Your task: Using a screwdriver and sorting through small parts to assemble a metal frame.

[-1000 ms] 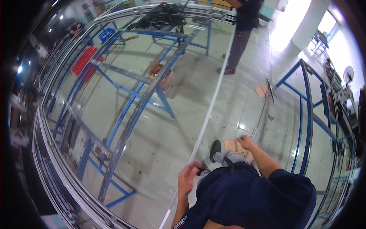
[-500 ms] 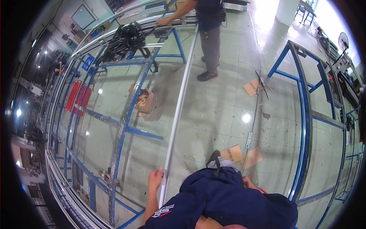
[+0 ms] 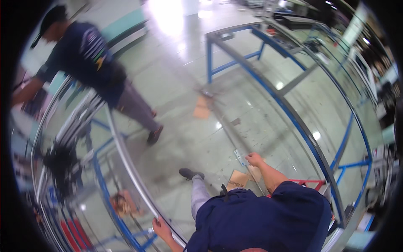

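My left hand (image 3: 162, 229) is closed at the lower end of a long silver metal bar (image 3: 132, 173). Its fingers lie against or right beside the bar; a small dark spot shows at the fingertips, too blurred to name. Bent forward, my right arm brings my right hand (image 3: 254, 159) over the floor, fingers curled together. Whatever they hold, if anything, is hidden. Just left of that hand a pale metal strip with holes (image 3: 239, 156) shows, beside flat cardboard pieces (image 3: 237, 179).
A blue-and-grey metal frame stand (image 3: 279, 103) stands along my right. At the left, a blue rack (image 3: 103, 185) carries metal profiles and a black bundle (image 3: 61, 163). A co-worker (image 3: 90, 63) in a dark shirt stands there. A cardboard box (image 3: 126, 202) is beneath the rack.
My view has swung to the right, bringing the right-hand stand closer to the middle. My right hand has come forward from beside my body. The left hand stays by the bar.
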`<action>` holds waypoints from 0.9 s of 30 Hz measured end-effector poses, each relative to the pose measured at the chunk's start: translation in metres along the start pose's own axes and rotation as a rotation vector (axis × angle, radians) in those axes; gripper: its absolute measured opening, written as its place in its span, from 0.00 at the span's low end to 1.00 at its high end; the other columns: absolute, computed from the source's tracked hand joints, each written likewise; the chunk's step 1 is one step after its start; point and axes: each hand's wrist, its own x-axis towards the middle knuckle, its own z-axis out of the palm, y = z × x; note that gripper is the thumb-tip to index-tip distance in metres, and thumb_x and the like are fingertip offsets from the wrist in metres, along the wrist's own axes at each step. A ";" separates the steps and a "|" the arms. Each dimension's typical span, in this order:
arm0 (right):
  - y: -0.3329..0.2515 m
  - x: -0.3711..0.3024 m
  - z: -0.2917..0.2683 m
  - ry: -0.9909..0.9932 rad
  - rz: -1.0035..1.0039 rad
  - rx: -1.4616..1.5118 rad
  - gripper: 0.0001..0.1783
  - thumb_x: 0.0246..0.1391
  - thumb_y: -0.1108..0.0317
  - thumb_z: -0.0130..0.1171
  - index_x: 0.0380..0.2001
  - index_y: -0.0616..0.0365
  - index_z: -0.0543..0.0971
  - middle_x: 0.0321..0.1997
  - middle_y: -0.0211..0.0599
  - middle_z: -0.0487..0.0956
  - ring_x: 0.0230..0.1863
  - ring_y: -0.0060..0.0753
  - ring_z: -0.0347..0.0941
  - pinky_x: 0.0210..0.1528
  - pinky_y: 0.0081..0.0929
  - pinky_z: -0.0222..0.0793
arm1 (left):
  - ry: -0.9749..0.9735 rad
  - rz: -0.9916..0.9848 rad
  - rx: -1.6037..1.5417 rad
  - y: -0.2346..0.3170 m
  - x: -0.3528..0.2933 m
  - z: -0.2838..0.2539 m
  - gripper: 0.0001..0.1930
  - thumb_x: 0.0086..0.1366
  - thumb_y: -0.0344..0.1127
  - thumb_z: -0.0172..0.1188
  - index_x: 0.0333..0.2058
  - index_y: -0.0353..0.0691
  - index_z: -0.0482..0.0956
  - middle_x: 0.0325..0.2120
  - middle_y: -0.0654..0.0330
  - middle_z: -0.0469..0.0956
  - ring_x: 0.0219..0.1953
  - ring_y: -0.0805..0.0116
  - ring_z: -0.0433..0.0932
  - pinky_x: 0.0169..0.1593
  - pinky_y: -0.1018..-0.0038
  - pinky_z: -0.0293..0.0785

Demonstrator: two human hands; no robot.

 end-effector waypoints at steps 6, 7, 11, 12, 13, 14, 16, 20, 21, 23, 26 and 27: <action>-0.006 0.001 -0.008 -0.199 0.492 -0.081 0.23 0.57 0.51 0.61 0.32 0.64 0.85 0.24 0.47 0.84 0.20 0.39 0.81 0.24 0.40 0.76 | -0.133 0.171 0.130 0.116 0.169 0.089 0.25 0.69 0.46 0.62 0.52 0.27 0.74 0.38 0.50 0.79 0.38 0.59 0.72 0.47 0.63 0.71; -0.020 -0.007 -0.008 -0.181 0.509 -0.072 0.23 0.57 0.51 0.61 0.32 0.64 0.85 0.24 0.47 0.84 0.20 0.39 0.81 0.24 0.40 0.76 | -0.110 0.204 0.169 0.125 0.190 0.100 0.24 0.69 0.46 0.62 0.50 0.28 0.75 0.37 0.50 0.79 0.37 0.59 0.71 0.46 0.62 0.71; -0.082 -0.006 0.012 -0.282 0.622 0.030 0.22 0.54 0.53 0.63 0.36 0.65 0.86 0.26 0.47 0.84 0.22 0.41 0.82 0.26 0.39 0.79 | -0.204 0.232 0.001 0.161 0.303 0.144 0.21 0.69 0.44 0.63 0.45 0.27 0.75 0.35 0.46 0.78 0.36 0.55 0.72 0.45 0.60 0.71; -0.093 0.002 0.013 -0.330 0.586 0.028 0.21 0.56 0.54 0.62 0.40 0.63 0.86 0.28 0.43 0.85 0.22 0.38 0.82 0.23 0.37 0.79 | -0.201 0.254 0.069 0.171 0.324 0.156 0.24 0.67 0.44 0.65 0.47 0.24 0.75 0.39 0.42 0.80 0.41 0.51 0.77 0.50 0.59 0.73; -0.105 0.011 0.016 -0.315 0.604 0.051 0.21 0.56 0.54 0.62 0.40 0.63 0.86 0.28 0.43 0.85 0.22 0.38 0.82 0.23 0.37 0.79 | -0.226 0.274 0.072 0.182 0.339 0.165 0.24 0.67 0.44 0.65 0.47 0.24 0.75 0.39 0.42 0.80 0.41 0.51 0.77 0.50 0.59 0.73; -0.120 0.023 0.019 -0.261 0.557 0.063 0.22 0.57 0.54 0.62 0.42 0.63 0.85 0.29 0.42 0.86 0.23 0.37 0.83 0.25 0.36 0.80 | -0.240 0.251 0.051 0.197 0.349 0.171 0.26 0.67 0.43 0.66 0.50 0.23 0.75 0.42 0.44 0.81 0.43 0.53 0.78 0.52 0.60 0.73; -0.155 0.055 0.026 -0.260 0.482 0.098 0.22 0.57 0.54 0.62 0.44 0.63 0.85 0.30 0.41 0.86 0.27 0.36 0.85 0.28 0.35 0.82 | -0.200 0.282 -0.126 0.187 0.380 0.177 0.29 0.65 0.39 0.68 0.57 0.22 0.73 0.50 0.43 0.81 0.51 0.53 0.79 0.58 0.62 0.72; -0.200 0.121 0.041 -0.361 0.442 0.123 0.22 0.58 0.55 0.62 0.42 0.66 0.85 0.35 0.46 0.86 0.28 0.38 0.84 0.27 0.37 0.82 | -0.270 0.075 0.104 0.193 0.399 0.174 0.34 0.62 0.46 0.70 0.53 0.17 0.73 0.51 0.34 0.79 0.56 0.46 0.79 0.61 0.59 0.72; -0.198 0.132 0.049 -0.473 0.388 0.024 0.22 0.58 0.55 0.62 0.42 0.66 0.85 0.35 0.46 0.86 0.28 0.38 0.84 0.27 0.37 0.82 | -0.205 0.081 0.258 0.218 0.393 0.180 0.35 0.62 0.47 0.70 0.53 0.18 0.73 0.49 0.35 0.80 0.53 0.45 0.80 0.57 0.58 0.75; -0.186 0.171 0.042 -0.430 0.563 0.204 0.22 0.59 0.57 0.61 0.47 0.65 0.81 0.38 0.50 0.85 0.28 0.44 0.83 0.31 0.44 0.81 | -0.232 0.019 0.460 0.344 0.357 0.191 0.32 0.63 0.51 0.68 0.52 0.24 0.77 0.47 0.36 0.81 0.52 0.44 0.81 0.55 0.56 0.75; -0.214 0.234 0.027 -0.481 0.476 0.276 0.22 0.61 0.58 0.59 0.47 0.67 0.79 0.38 0.49 0.84 0.29 0.44 0.82 0.31 0.47 0.81 | -0.094 -0.010 0.355 0.250 0.362 0.181 0.35 0.63 0.55 0.66 0.56 0.28 0.74 0.47 0.35 0.81 0.53 0.39 0.80 0.55 0.55 0.75; -0.226 0.260 0.026 -0.469 0.448 0.335 0.21 0.61 0.58 0.59 0.46 0.68 0.79 0.37 0.48 0.83 0.28 0.43 0.82 0.31 0.46 0.81 | -0.080 -0.055 0.356 0.248 0.353 0.176 0.36 0.63 0.56 0.66 0.58 0.30 0.74 0.48 0.36 0.80 0.53 0.40 0.80 0.55 0.56 0.75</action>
